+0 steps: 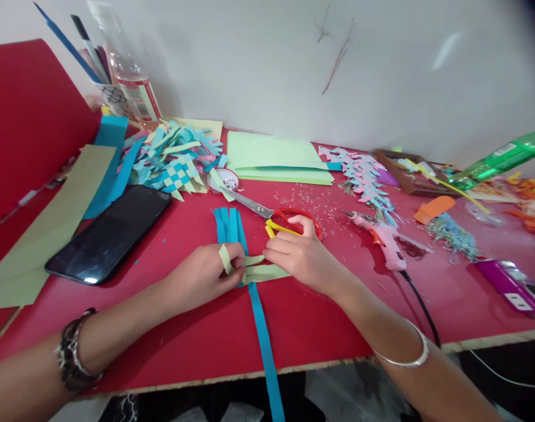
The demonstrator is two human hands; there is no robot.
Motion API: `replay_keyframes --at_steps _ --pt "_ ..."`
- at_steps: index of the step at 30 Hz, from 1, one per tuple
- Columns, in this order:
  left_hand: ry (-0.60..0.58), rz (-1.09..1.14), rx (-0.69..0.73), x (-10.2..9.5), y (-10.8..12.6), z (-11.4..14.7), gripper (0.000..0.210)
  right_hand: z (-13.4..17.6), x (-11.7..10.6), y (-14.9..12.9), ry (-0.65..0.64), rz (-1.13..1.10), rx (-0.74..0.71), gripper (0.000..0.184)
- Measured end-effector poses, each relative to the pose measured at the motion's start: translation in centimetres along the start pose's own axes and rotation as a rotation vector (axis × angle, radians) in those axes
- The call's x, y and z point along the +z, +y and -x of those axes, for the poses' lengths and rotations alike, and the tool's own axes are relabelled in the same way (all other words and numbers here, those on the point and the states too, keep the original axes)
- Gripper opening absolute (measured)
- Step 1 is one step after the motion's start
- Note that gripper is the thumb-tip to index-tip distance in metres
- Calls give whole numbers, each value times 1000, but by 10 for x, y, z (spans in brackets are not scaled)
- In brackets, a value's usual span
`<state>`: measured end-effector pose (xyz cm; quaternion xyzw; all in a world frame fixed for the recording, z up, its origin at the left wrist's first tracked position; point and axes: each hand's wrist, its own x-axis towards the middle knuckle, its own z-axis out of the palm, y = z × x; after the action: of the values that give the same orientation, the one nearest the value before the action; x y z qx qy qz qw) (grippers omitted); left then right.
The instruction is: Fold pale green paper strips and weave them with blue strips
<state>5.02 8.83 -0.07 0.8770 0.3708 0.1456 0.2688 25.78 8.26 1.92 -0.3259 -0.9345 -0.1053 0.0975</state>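
Observation:
Blue paper strips [229,225] lie side by side at the middle of the table, and one long blue strip [262,340] hangs over the front edge. Pale green paper strips [267,272] cross them. My left hand [214,269] is closed on the crossing, with a green strip end curling up over its fingers. My right hand [300,252] pinches the far end of a green strip, its index finger bent upward. Just beyond it lie scissors [254,205] with red and yellow handles, blades pointing away to the left.
A black phone [111,234] and long paper sheets [51,228] lie left. Behind are a heap of cut strips [175,152], green sheets [271,155] and a bottle [133,76]. A pink glue gun [384,240], corded, and a purple tape dispenser [514,287] lie right.

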Motion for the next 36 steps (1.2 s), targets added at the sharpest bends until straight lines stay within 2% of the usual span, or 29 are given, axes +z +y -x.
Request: replay_keyframes --at_steps 3,8,15,17,19,22,26,28,30,36 --pt "3 14 -30 0 1 0 6 -2 0 -2 3 -1 31 32" --pt "25 26 -43 1 2 -1 9 -1 1 0 20 -170 112 22" --pt "-2 24 -87 -1 6 -3 12 -2 5 -10 255 12 135 20" --pt "-23 32 -60 -2 6 -3 11 -3 5 -13 329 29 120 20" --pt "-38 32 -34 -3 6 -3 13 -3 3 -12 348 4 103 18" --pt "-36 29 -58 -5 7 -3 16 0 -5 -4 270 -116 99 12" --pt "-20 43 -76 -7 7 -3 17 6 -18 2 95 -259 103 24" --pt "-7 61 -70 -7 6 -2 17 7 -23 0 6 -276 28 22" --pt "3 98 -70 -7 4 -2 17 8 -25 -5 -31 -276 -27 22" --pt "32 263 -78 -8 1 0 14 5 -17 -14 -142 -257 -121 35"
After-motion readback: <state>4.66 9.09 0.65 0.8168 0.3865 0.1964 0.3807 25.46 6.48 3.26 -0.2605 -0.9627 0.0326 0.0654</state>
